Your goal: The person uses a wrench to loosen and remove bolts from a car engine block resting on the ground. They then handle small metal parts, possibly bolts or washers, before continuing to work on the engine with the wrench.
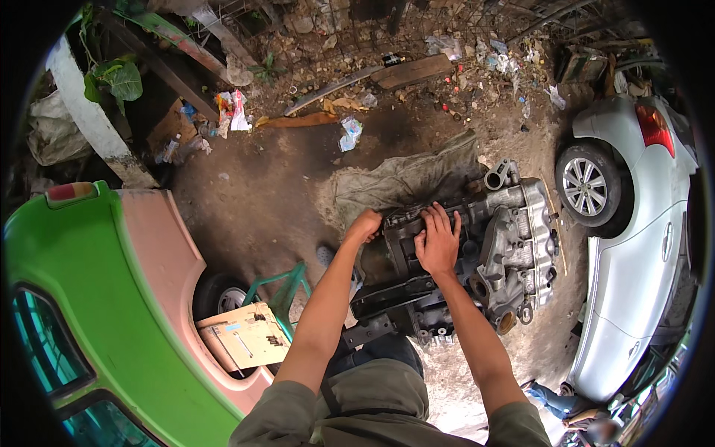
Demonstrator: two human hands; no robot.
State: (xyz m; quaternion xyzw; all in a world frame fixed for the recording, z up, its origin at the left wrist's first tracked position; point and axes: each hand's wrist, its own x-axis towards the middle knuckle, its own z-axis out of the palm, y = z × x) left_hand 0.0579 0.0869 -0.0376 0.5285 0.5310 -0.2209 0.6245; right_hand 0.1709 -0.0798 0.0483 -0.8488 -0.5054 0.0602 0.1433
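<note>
A car engine (484,242) lies on its side in front of me, its dark block to the left and a silvery, ribbed metal part to the right. My left hand (365,226) is closed at the far left edge of the block, fingers curled; whatever they hold is hidden. Flat on the dark top of the block rests my right hand (441,242), its fingers spread and nothing in them. A black metal bracket-like bar (395,294) runs across the near side of the engine. Beyond the engine, a grey-brown cloth (406,179) is spread on the ground.
To my left stands a green and pink car body (97,276), beside a green stool (279,294) and a wooden board (246,335). A silver car (633,283) is parked at the right. Litter and a plank (412,71) lie farther off. Another person (558,402) is at lower right.
</note>
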